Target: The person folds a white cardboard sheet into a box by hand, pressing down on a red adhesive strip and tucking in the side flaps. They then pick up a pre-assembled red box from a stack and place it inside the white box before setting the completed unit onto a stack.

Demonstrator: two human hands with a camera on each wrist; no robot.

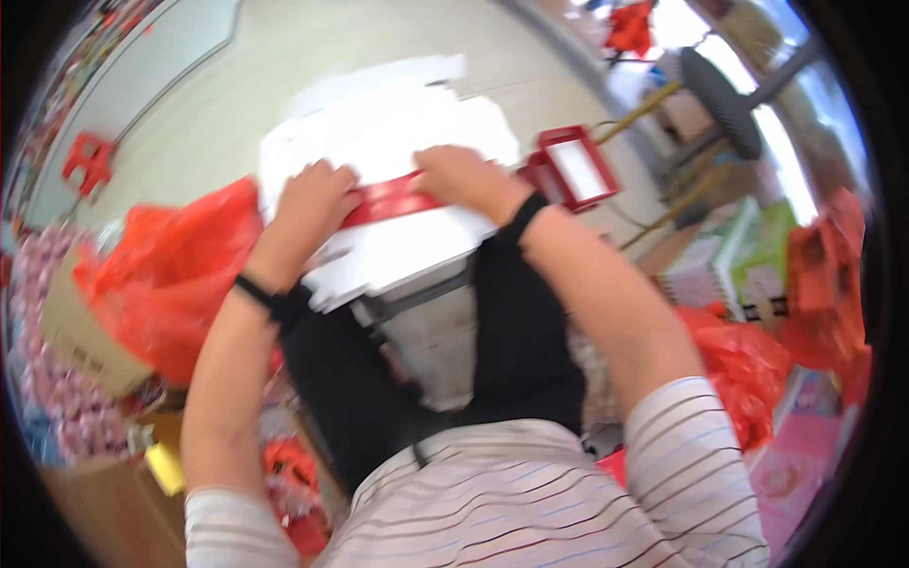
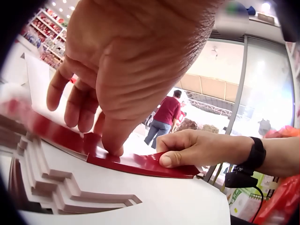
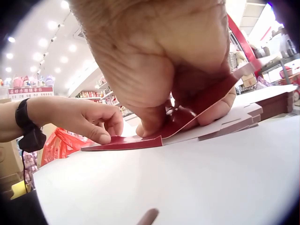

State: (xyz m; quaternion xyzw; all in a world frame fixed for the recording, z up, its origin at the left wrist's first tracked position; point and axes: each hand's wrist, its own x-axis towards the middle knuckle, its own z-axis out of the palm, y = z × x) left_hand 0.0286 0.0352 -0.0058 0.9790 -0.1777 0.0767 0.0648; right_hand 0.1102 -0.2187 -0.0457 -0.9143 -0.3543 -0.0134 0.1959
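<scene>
A glossy red cardboard strip (image 1: 390, 201) with a crease across it lies over a stack of white die-cut cardboard sheets (image 1: 407, 254) in front of the person's knees. The left hand (image 1: 312, 204) holds its left part; in the left wrist view the thumb presses on the red face, with the fingers behind the strip. Toward the other end, the right hand (image 1: 464, 178) grips the strip. In the right wrist view the right fingers (image 3: 218, 112) curl around its raised, bent end. Stepped cut edges (image 2: 70, 187) of the sheets show below the strip.
Left of the stack sits a red plastic bag (image 1: 180, 275) against a cardboard box (image 1: 71, 327). A red-framed tray (image 1: 609, 180) lies to the right, near a grey round seat (image 1: 721, 102). Farther off are a red stool (image 1: 88, 163) and a standing person (image 2: 166, 115).
</scene>
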